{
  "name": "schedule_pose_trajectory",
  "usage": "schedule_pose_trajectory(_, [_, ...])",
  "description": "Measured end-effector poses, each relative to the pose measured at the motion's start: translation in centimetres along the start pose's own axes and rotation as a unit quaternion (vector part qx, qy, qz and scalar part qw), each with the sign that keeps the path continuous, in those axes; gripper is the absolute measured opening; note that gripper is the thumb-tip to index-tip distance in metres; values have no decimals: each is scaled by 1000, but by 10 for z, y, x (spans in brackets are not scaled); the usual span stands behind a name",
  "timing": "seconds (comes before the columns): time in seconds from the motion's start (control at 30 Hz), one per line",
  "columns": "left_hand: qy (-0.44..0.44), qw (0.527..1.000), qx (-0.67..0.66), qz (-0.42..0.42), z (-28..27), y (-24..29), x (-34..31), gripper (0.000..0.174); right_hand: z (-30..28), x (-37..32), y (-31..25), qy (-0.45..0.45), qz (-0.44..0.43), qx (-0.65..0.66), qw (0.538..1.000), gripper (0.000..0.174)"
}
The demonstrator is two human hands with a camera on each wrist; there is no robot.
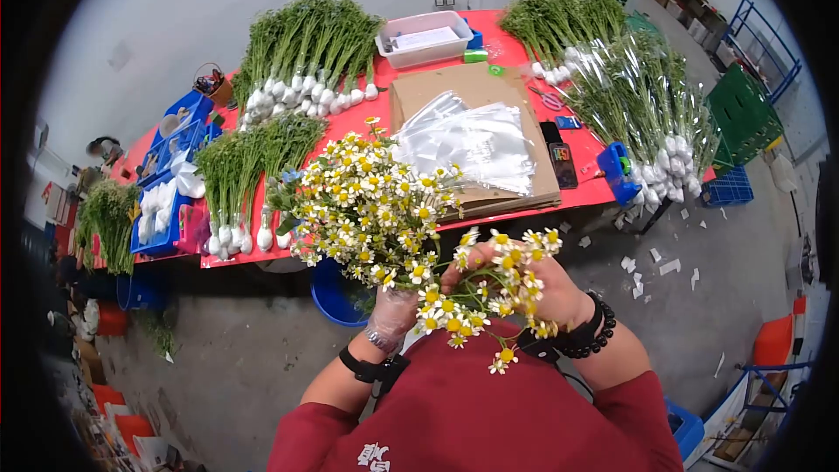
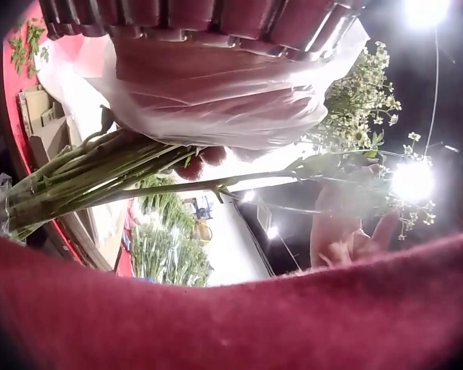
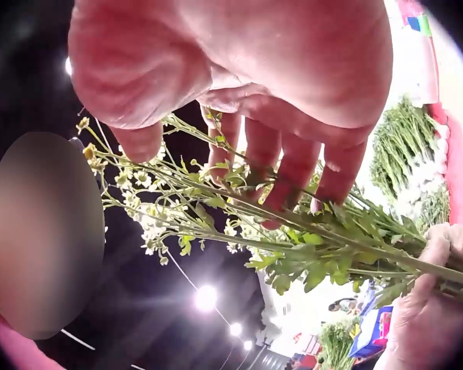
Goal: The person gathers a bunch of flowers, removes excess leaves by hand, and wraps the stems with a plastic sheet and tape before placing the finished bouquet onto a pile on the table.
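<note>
A bunch of small white daisy-like flowers with yellow centres [image 1: 363,201] stands in my left hand [image 1: 393,310], which wears a thin clear plastic glove. In the left wrist view the gloved hand [image 2: 216,100] grips the long green stems [image 2: 85,181]. My right hand [image 1: 551,284] is at a looser spray of the same flowers [image 1: 459,310], leaning toward my chest. The right wrist view shows its fingers [image 3: 282,169] spread and nearly straight, touching leafy stems [image 3: 316,231]. Lower on those stems the left hand [image 3: 424,308] holds them together.
On the red table [image 1: 577,197] ahead, a stack of clear sleeves [image 1: 468,144] lies on cardboard [image 1: 415,79]. White-ended green bundles [image 1: 306,52] stand left and right, beside blue bins [image 1: 162,210], scissors [image 1: 551,100] and a phone [image 1: 562,164]. A blue bucket [image 1: 332,293] is below the edge.
</note>
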State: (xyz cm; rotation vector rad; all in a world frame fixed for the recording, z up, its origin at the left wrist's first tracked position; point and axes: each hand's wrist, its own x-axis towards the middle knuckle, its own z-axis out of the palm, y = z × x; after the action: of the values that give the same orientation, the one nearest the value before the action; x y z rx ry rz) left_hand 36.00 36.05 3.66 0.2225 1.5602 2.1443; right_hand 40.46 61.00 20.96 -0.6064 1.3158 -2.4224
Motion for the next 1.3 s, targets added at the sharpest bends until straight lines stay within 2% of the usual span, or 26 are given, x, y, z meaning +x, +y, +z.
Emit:
schedule_pose_trajectory(0.03, [-2, 999, 41, 20, 0, 0, 0, 23, 6, 2, -7, -5, -8, 37, 999, 52])
schedule_pose_trajectory(0.1, [-12, 980, 184, 76, -4, 0, -1, 25, 6, 0, -3, 5, -11, 27, 1000, 53])
schedule_pose_trajectory(0.13, [-23, 866, 462, 191, -6, 2, -4, 24, 7, -1, -2, 6, -10, 31, 999, 53])
schedule_pose_trajectory(0.17, [-34, 969, 238, 49, -6, 3, -3, 26, 6, -1, -1, 7, -12, 32, 999, 53])
schedule_pose_trajectory(0.2, [-23, 999, 42, -19, -3, -1, -1, 28, 5, -1, 2, 6, -11, 26, 1000, 52])
schedule_pose_trajectory(0.23, [14, 984, -158, -78, 0, -3, 2, 30, 5, -1, 3, 5, -10, 20, 1000, 52])
schedule_pose_trajectory(0.27, [44, 968, -223, -104, 0, -4, 0, 30, 7, -1, 3, 7, -12, 20, 1000, 52])
schedule_pose_trajectory(0.37, [61, 944, -295, -131, 6, 5, -1, 31, 12, -2, 2, -3, -22, -11, 1000, 55])
schedule_pose_trajectory(0.43, [28, 930, -340, -138, 13, 19, -3, 43, 15, -2, -3, -3, -27, -22, 999, 54])
schedule_pose_trajectory(0.5, [41, 938, -318, -130, 27, 34, -7, 47, 16, 0, -4, -18, -45, -17, 999, 55])
schedule_pose_trajectory(0.57, [25, 930, -335, -148, 7, 8, 0, 59, 12, -4, 1, -17, -37, -18, 999, 56])
schedule_pose_trajectory(0.63, [9, 947, -297, -121, 9, 5, -2, 61, 16, -4, -4, -9, -17, -43, 999, 56])
schedule_pose_trajectory(0.7, [10, 958, -267, -107, 11, 7, -4, 57, 18, -3, -8, -22, -29, -45, 998, 56])
schedule_pose_trajectory(0.9, [12, 956, -285, -72, 12, 11, 0, 31, 12, 0, -4, -60, -49, -25, 997, 60])
schedule_pose_trajectory(0.93, [12, 946, -318, -66, 24, 27, -5, 46, 10, -1, -2, -66, -46, -24, 996, 60])
schedule_pose_trajectory(0.97, [12, 935, -350, -61, 36, 43, -10, 66, 8, -3, 1, -18, -40, 3, 999, 61])
schedule_pose_trajectory(1.0, [57, 982, -173, 58, 38, 39, -13, 53, 6, -3, 6, 30, -33, 31, 999, 61])
schedule_pose_trajectory(1.03, [87, 990, -4, 114, 34, 36, -13, 47, 0, 0, 17, 40, -117, 14, 992, 56])
schedule_pose_trajectory(1.07, [118, 965, 166, 163, 25, 31, -13, 42, -7, 4, 26, 67, -159, 40, 984, 48])
schedule_pose_trajectory(1.1, [131, 980, 121, 87, 15, 20, -16, 36, -9, 3, 29, 140, -128, 35, 981, 46])
schedule_pose_trajectory(1.13, [143, 978, 121, 91, 21, 26, -21, 36, -11, -1, 32, 211, -95, 28, 972, 44])
schedule_pose_trajectory(1.2, [175, 976, 38, 125, 41, 39, -30, 34, -23, -5, 50, 180, 12, -134, 974, 32])
schedule_pose_trajectory(1.23, [191, 967, 56, 157, 53, 45, -34, 35, -19, -8, 59, 146, 75, -192, 968, 32])
schedule_pose_trajectory(1.27, [202, 965, 58, 158, 52, 41, -40, 35, -20, -10, 63, 73, 143, -266, 951, 38])
schedule_pose_trajectory(1.3, [201, 953, 150, 171, 49, 34, -46, 37, -21, -12, 80, 50, 106, -276, 954, 34])
